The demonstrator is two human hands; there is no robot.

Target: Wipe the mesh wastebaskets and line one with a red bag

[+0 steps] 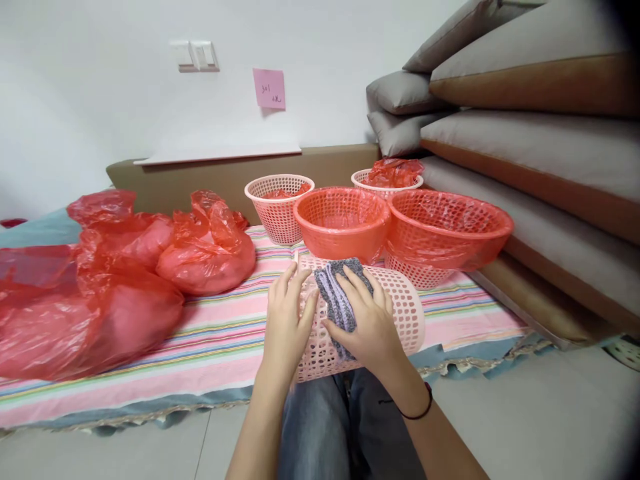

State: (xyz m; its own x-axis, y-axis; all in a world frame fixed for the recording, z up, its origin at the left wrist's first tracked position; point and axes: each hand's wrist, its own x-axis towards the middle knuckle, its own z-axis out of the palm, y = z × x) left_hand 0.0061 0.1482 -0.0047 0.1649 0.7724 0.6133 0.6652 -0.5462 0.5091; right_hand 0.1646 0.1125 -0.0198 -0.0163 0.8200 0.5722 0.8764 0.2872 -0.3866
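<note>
A: Where's the grey cloth (340, 300)?
B: On the pale pink basket (395, 313) lying sideways in the lap, under the right hand (367, 327), fingers spread flat, gripping nothing.
A: And the left hand (287, 320)?
B: Open, bracing the basket; I'd rub along the mesh, steadying firmly.

Pink sticky note (269, 88): writing too small to read. Pale pink basket (400, 310) beneath the grey cloth (340, 300): near wall hidden by both hands. Red plastic bags (75, 300) left of that basket: contents concealed, cut by frame edge. Rear white basket (361, 179): largely hidden.
</note>
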